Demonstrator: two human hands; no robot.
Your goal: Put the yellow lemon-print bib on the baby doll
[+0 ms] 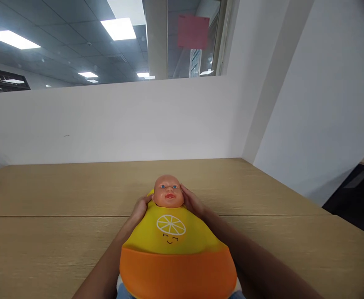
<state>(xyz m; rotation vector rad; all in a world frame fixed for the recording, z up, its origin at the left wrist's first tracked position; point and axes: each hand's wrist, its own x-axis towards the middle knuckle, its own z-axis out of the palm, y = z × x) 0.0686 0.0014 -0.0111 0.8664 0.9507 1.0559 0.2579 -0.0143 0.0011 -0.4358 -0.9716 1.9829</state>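
Note:
A baby doll [168,189] with a bald head and blue eyes faces me, low in the middle of the head view. It wears a silicone bib [172,232], yellow with a white citrus slice and a smiling face, and an orange catch pocket across its lower part. My left hand [141,207] is closed on the bib's yellow neck edge, beside the doll's head. On the other side, my right hand [193,202] curls against the head and neck, its fingertips hidden behind. Blue and white cloth shows below the bib; the doll's limbs are hidden.
The doll is in front of a wooden table [76,191] with a seam running across it. A white wall [122,124] rises behind, with glass above it and a pink sheet [193,32]. Another white wall [328,91] and a dark opening [356,195] lie to the right.

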